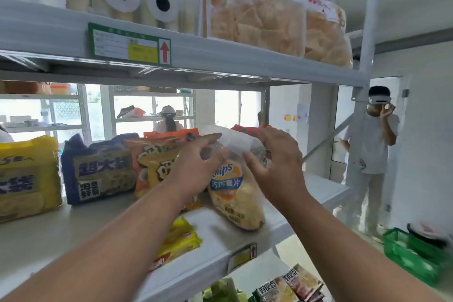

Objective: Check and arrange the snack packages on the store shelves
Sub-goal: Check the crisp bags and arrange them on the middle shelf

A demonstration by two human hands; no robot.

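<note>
1. A yellow packet [180,240] lies flat near the shelf [220,250] edge.
2. The left hand [196,164] and right hand [277,162], fingers curled, hold the chip bag [232,191] standing on the shelf.
3. An orange bag [152,159] stands just beside it.

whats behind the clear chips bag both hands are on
Behind the chips bag, held by the left hand and right hand, a red packet pokes up. The rest of that packet is covered.

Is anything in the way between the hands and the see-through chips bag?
Nothing visible. The left hand and right hand already sit on the clear plastic chips bag, one on each side of its top, on the white middle shelf.
</note>
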